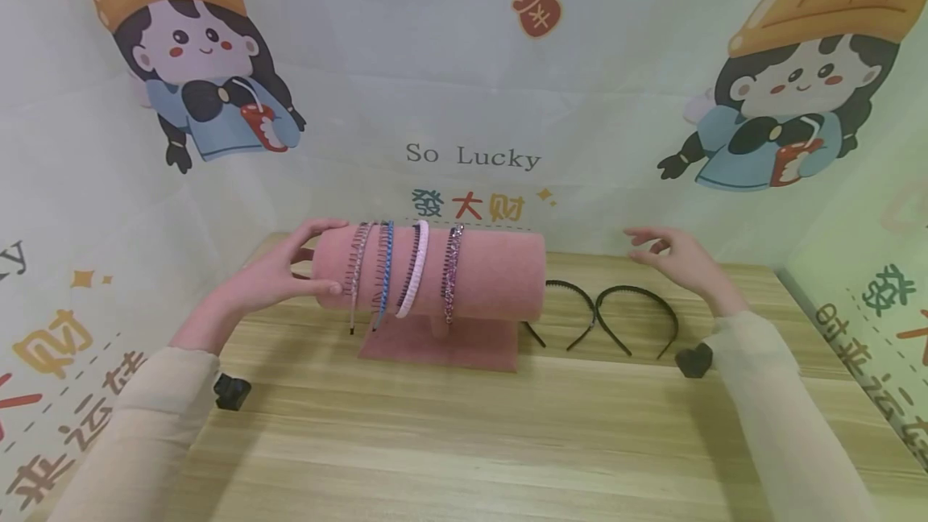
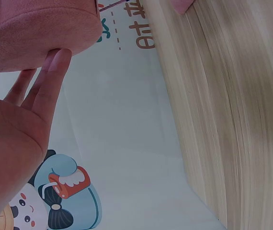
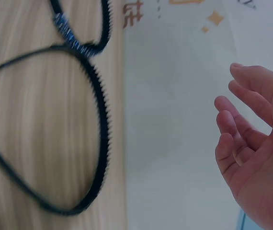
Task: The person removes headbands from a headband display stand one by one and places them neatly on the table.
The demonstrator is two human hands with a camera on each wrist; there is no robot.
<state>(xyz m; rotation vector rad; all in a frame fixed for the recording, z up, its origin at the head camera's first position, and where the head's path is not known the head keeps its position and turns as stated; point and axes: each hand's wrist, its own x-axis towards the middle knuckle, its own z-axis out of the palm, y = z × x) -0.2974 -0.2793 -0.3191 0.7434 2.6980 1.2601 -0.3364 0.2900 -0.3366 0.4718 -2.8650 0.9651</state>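
Note:
A pink velvety headband display stand (image 1: 500, 272), a padded roll on a flat base, stands on the wooden table. My left hand (image 1: 271, 268) grips the roll's left end, thumb in front and fingers behind; the left wrist view shows the fingers against the round end (image 2: 50, 28). Along the roll sit a silvery headband (image 1: 355, 272), a blue headband (image 1: 387, 264), a pale pink headband (image 1: 416, 272) and a purple glittery headband (image 1: 453, 264). My right hand (image 1: 681, 260) hovers at the right with loosely bent fingers, holding nothing, above and beyond a black toothed headband (image 3: 102, 134).
Another dark headband (image 1: 580, 290) lies beside the black one, partly behind the roll; the right wrist view shows its blue glittery part (image 3: 67, 33). A printed cloth (image 1: 471, 87) rises behind the table (image 1: 464, 441) and along both sides.

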